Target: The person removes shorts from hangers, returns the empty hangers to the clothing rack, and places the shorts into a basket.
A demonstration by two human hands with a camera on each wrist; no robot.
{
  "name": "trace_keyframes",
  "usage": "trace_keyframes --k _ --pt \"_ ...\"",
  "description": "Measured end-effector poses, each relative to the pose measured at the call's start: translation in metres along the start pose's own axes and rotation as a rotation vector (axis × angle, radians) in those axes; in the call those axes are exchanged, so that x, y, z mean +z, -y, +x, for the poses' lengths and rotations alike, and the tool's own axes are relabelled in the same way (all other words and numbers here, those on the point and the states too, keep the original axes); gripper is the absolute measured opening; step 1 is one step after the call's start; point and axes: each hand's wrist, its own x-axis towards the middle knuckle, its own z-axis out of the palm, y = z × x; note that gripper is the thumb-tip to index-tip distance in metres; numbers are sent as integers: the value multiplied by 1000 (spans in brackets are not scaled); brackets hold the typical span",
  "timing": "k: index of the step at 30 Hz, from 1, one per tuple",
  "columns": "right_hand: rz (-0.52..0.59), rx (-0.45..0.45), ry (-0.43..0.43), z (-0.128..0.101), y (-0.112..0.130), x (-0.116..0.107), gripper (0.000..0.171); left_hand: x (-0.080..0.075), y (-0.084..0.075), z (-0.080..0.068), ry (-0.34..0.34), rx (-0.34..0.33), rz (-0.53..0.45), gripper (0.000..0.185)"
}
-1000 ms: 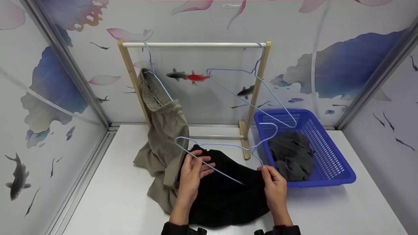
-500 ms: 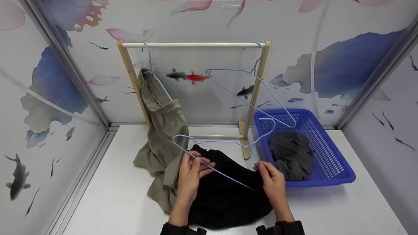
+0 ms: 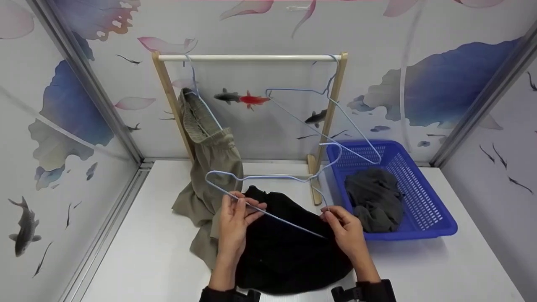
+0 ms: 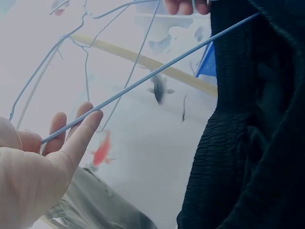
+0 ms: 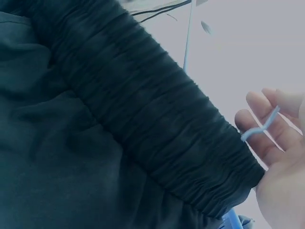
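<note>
Head view, left to right. Khaki elastic-waist trousers [image 3: 214,155] hang on a light-blue wire hanger [image 3: 209,111], hooked near the left end of the rack's white rail [image 3: 251,58]. Rack has wooden posts [image 3: 170,90]; trouser legs spread on the white tabletop [image 3: 419,268].

Left hand [image 3: 233,226], in front of the trousers: lower bar of a second light-blue hanger [image 3: 289,222] pinched between thumb and fingers. Left wrist view: bar lies across the fingers, other end runs into the waist opening of the black garment.

That held hanger is tilted over the table, hook to the upper right, apart from the rail. Black elastic-waist garment [image 3: 293,260] sits bunched on the table between the forearms, waist edge toward the rack. Cut below the waist hidden by folds, can't tell shorts from trousers.

Right hand [image 3: 350,233]: thumb and fingers closed on the held hanger's right end, at the right edge of the black waistband. Right wrist view: short piece of blue wire between the fingers, gathered waistband touching the hand.

Third light-blue hanger [image 3: 293,89] hooked at the rail's right end, lower corner overlapping the basket in view. Far right: blue perforated plastic basket [image 3: 409,237] on the table, crumpled dark-grey garment [image 3: 373,199] in its left part.
</note>
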Motion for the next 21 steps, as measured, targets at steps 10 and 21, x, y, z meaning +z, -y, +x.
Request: trace_keyframes --k 10,21 --pt "60 -61 52 11 14 0 14 -2 -15 1 -53 46 -17 9" --pt "116 -127 46 15 15 -2 19 1 -18 1 -35 30 36 24"
